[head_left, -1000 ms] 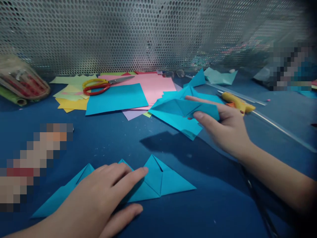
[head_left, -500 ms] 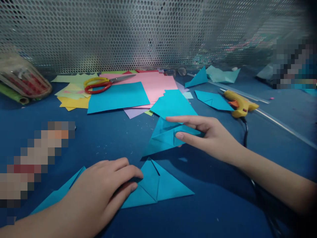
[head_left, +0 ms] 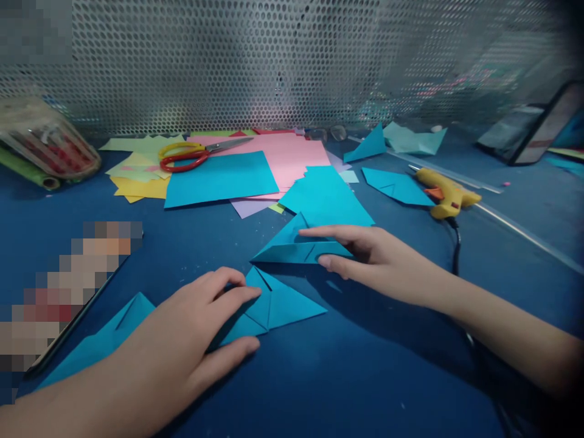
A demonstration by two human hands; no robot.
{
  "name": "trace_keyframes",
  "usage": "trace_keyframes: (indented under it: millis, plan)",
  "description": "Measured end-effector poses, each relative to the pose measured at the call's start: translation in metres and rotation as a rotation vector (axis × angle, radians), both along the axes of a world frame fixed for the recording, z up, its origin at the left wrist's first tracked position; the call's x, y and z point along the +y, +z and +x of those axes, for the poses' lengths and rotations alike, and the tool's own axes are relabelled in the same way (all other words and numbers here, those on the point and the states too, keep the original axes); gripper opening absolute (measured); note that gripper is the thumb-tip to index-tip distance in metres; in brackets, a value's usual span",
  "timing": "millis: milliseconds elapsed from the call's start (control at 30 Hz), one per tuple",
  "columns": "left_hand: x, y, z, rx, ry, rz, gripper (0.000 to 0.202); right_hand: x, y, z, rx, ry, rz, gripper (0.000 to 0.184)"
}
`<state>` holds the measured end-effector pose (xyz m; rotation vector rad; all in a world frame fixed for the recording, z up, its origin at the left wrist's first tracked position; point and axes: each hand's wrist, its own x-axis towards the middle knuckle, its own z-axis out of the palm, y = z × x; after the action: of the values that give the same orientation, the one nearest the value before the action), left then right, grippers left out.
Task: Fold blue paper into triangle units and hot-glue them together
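From the head camera, the left hand (head_left: 182,340) lies flat and open on a blue folded paper strip of joined triangles (head_left: 274,307) on the dark blue bench (head_left: 365,377). The fingers press down on it, likely so the paper stays flat and does not slide. This hand's grip is open; it pins the paper and does not pinch it.

The right hand (head_left: 378,261) holds a single blue folded paper triangle (head_left: 296,246) just beyond the strip, low over the bench. Thumb and fingers are closed on one corner, so the long edge points at the strip.

Further back lie a flat blue paper sheet (head_left: 221,179), a pink paper sheet (head_left: 287,155), red and yellow scissors (head_left: 191,155) and a yellow glue gun (head_left: 444,194), all well apart from both hands.
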<state>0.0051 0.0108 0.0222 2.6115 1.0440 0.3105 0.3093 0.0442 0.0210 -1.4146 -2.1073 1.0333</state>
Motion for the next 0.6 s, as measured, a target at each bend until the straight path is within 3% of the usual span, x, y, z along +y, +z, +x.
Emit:
trace_keyframes:
  millis: [100,333,433,500,600]
  plan:
    - [-0.0013,-0.0016,0.0015,-0.019,0.01,0.002,0.035,-0.0001,-0.0006,-0.0013,0.056,0.008,-0.006,0.04]
    - [-0.0041,-0.0055,0.0025,-0.065,0.026,-0.003,0.033,0.0021,0.0005,-0.0042,0.095,0.044,0.131,0.06]
    - [-0.0069,-0.0049,0.0045,-0.096,0.041,-0.007,0.032,0.0028,0.0051,-0.0037,0.11,0.066,0.111,0.061]
    - [-0.0086,-0.0037,0.0059,-0.107,0.037,-0.025,0.026,0.0026,0.0064,-0.0023,0.097,0.067,0.051,0.054]
    - [-0.0096,-0.0014,0.007,-0.088,-0.014,-0.012,0.018,0.0005,0.0049,0.0004,0.119,0.055,-0.071,0.026]
